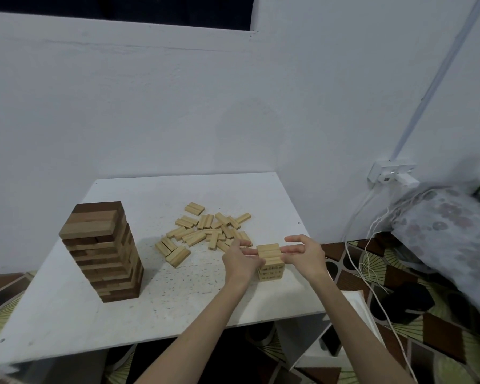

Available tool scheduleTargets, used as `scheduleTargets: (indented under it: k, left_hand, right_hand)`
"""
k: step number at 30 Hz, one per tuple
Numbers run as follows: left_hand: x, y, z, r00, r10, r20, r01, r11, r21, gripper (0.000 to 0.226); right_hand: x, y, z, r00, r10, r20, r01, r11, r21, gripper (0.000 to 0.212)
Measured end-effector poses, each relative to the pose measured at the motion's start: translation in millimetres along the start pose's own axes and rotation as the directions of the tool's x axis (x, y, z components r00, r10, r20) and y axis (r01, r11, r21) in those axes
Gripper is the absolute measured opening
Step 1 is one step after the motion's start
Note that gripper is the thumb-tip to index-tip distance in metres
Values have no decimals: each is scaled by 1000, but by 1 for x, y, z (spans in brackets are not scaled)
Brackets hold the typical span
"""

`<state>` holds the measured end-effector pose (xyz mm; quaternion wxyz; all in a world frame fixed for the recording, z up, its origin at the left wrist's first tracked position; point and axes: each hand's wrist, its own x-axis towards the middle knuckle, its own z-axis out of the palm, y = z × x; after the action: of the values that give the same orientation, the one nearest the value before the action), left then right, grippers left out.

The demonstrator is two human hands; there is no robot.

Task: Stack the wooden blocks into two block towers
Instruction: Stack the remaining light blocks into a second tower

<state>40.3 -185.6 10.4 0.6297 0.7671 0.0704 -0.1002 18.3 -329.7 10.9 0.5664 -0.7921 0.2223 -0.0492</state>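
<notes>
head view, looking down, table (pixel 67 314) near

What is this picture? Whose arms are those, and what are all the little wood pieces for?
The camera sits on a person's head and looks down, so you see that person's own two arms reaching out. There is no machine here, only hands.

In front is a white table. On its left side stands a tall tower made of light and dark wooden blocks. In the middle lies a loose pile of blocks not yet used. Near the right edge is a small tower, only a few layers high.

The left hand and the right hand touch the small tower from either side, with fingertips on its top layer, as if squaring it up. Neither hand seems to carry a loose block.
</notes>
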Motion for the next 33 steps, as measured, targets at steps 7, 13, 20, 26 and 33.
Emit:
scheduleTargets:
  k: [7, 13, 20, 26, 33]
  left_hand:
    - [1, -3, 1, 1000, 5, 10, -5, 1000, 10, 40]
    - [2, -4, 0, 1000, 10, 14, -11, 999, 33, 41]
    - [15, -2, -13, 995, 98, -33, -95, 994, 61, 46]
    - [39, 16, -34, 938, 181, 296, -289, 879, 380, 96]
    - [36, 15, -9, 840, 145, 523, -529, 437, 727, 120]
  right_hand:
    - [1, 2, 0, 1000, 12, 17, -12, 1000, -2, 37]
    - [2, 2, 0, 999, 11, 30, -11, 1000, 8, 36]
    - [7, -3, -10, 999, -34, 13, 34, 999, 28, 33]
    - [21, -26, -33, 949, -206, 238, 284, 887, -365, 53]
    - [27, -25, -12, 866, -66, 496, 430, 603, -672, 118]
